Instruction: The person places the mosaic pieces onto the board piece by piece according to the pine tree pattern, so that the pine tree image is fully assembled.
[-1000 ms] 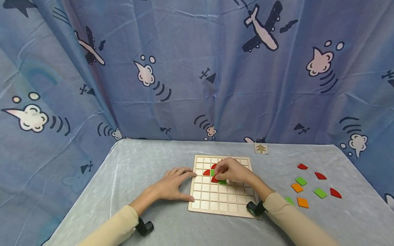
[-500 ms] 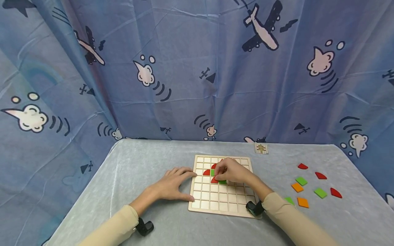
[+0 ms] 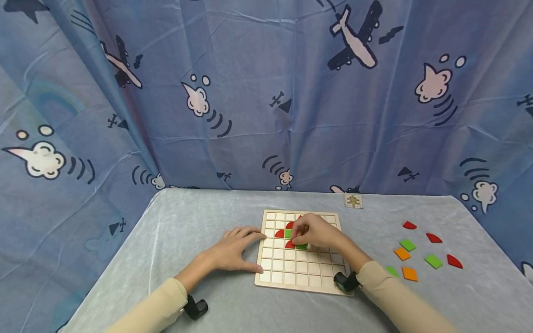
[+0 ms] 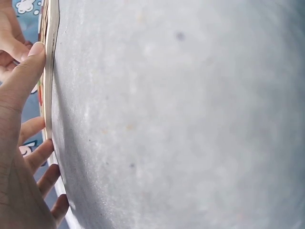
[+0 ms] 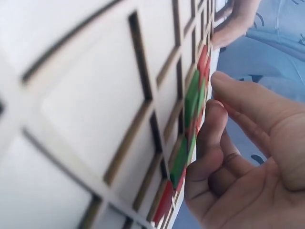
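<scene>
While the left hand (image 3: 234, 249) touches the board (image 3: 276, 265) at its left edge, fingers spread, the right hand (image 3: 315, 231) is positioned over the board, fingers bent; whether they grasp a piece cannot be determined. Red pieces (image 3: 279, 234) and green pieces (image 3: 301, 247) occupy cells beside it. Loose tiles (image 3: 410, 274) lie to the right. Farther back, a card (image 3: 353, 200) lies before the curtain (image 3: 250, 115).

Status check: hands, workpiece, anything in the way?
Left hand on left edge of pale wooden grid board. Right hand at inset red and green flat pieces, grip unclear. That hand hides part of the board from head view.
</scene>
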